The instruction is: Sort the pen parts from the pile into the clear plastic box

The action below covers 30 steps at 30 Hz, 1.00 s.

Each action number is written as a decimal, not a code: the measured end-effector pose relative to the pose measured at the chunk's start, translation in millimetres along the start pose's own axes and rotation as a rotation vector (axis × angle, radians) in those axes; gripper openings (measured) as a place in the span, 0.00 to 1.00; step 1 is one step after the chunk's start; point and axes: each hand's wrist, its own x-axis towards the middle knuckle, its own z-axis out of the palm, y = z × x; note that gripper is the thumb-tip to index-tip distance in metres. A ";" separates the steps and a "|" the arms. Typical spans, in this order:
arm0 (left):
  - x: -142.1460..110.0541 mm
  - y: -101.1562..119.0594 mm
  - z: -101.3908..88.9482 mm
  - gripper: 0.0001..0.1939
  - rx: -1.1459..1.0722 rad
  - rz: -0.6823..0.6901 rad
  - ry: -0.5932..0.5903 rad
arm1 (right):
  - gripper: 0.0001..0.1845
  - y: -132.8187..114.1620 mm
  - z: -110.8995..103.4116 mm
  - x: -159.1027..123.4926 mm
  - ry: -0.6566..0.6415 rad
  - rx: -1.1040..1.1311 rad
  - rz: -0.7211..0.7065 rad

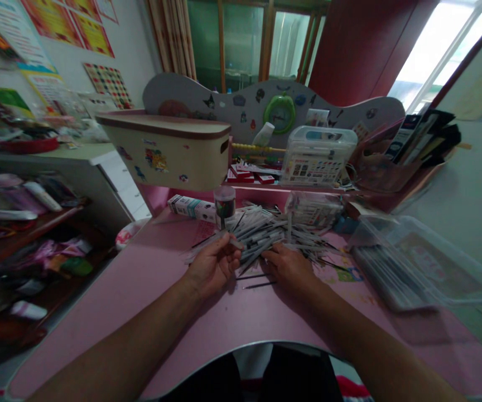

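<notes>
A loose heap of thin pen refills (261, 226), whitish with dark ends, lies on the pink desk. At its left side my left hand (218, 259) is turned partly palm up with curled fingers. A pale grey end shows between its thumb and fingers, seemingly a few refills. My right hand (289, 268) reaches palm down into the front of the heap, its thumb and fingers closed on refills there. Some fingertips are hidden among them. Two dark refills (260, 285) lie apart on the desk between my hands.
Behind the heap stand a clear round tub (225, 202), a long white box (193, 207) and a clear plastic case (314, 209). On the right is a transparent bin (417, 251) with rows of refills beside it. A cream storage box (169, 148) overhangs the back left.
</notes>
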 end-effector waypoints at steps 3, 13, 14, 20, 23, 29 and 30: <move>0.2 -0.7 -1.2 0.11 0.024 0.006 -0.022 | 0.14 -3.3 -2.6 1.5 -0.040 -0.034 0.009; 1.6 -5.2 -3.4 0.11 0.039 0.002 -0.049 | 0.14 -4.5 -3.7 -0.1 -0.068 -0.033 0.063; 2.1 -6.0 -4.2 0.10 0.040 0.001 -0.051 | 0.13 -3.0 -4.0 -0.6 -0.074 -0.017 0.071; 4.9 -9.2 -8.5 0.08 0.056 0.022 -0.091 | 0.04 6.2 -10.3 0.0 0.032 0.550 0.181; 5.4 -10.6 -8.5 0.08 0.070 0.036 -0.080 | 0.06 4.2 -11.4 2.2 0.085 1.108 0.238; 4.9 -14.6 -7.6 0.09 0.107 0.053 -0.079 | 0.11 -8.9 -11.0 2.1 0.103 1.499 0.255; 4.9 -15.2 -8.0 0.09 0.113 0.051 -0.088 | 0.10 -10.1 -10.8 1.6 0.102 1.503 0.255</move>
